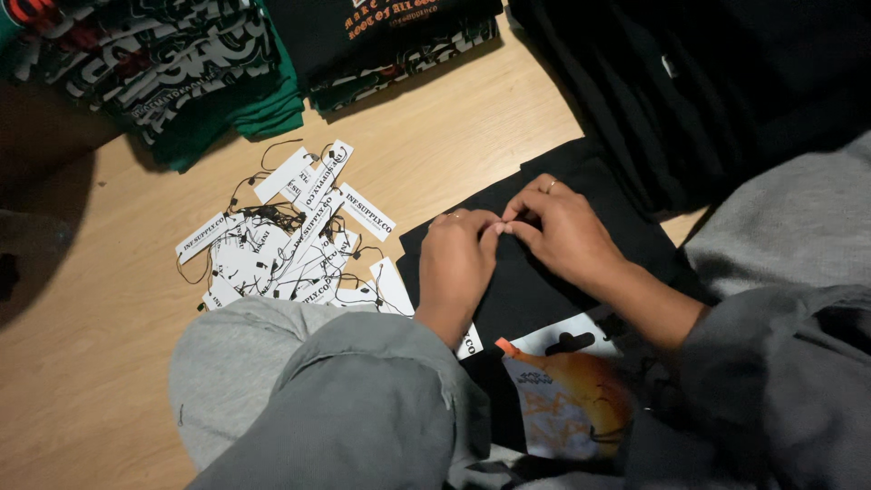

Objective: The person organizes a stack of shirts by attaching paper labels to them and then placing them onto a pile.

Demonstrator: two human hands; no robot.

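Wooden floor; both hands' fingers pinched over flat black garment.

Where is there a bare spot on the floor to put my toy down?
Bare wooden floor lies left of the pile of white hang tags, down to the grey knee. Another patch runs between the tags and the folded shirt stacks. It is crowded around both hands, on the black shirt.
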